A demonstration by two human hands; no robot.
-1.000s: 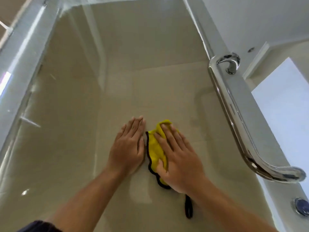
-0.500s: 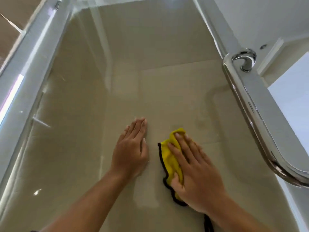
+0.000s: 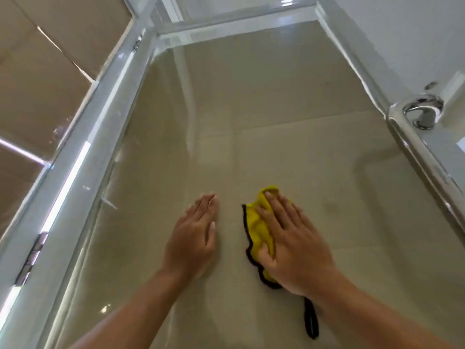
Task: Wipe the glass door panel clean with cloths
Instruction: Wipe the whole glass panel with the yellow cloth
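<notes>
The glass door panel [image 3: 264,102] fills the view, with beige tiles showing through it. My right hand [image 3: 294,245] presses flat on a yellow cloth [image 3: 259,230] with a black edge and a black hanging loop, holding it against the glass. My left hand [image 3: 196,235] lies flat on the bare glass just left of the cloth, fingers together, holding nothing. A small gap separates the two hands.
A chrome door handle [image 3: 422,147] runs down the right side of the panel. A white frame with a metal hinge [image 3: 32,258] borders the left side. The top frame bar [image 3: 239,23] crosses above.
My right hand has slid the yellow cloth rightward, away from my left hand. The view has tilted up and left, showing the top frame and less of the handle.
</notes>
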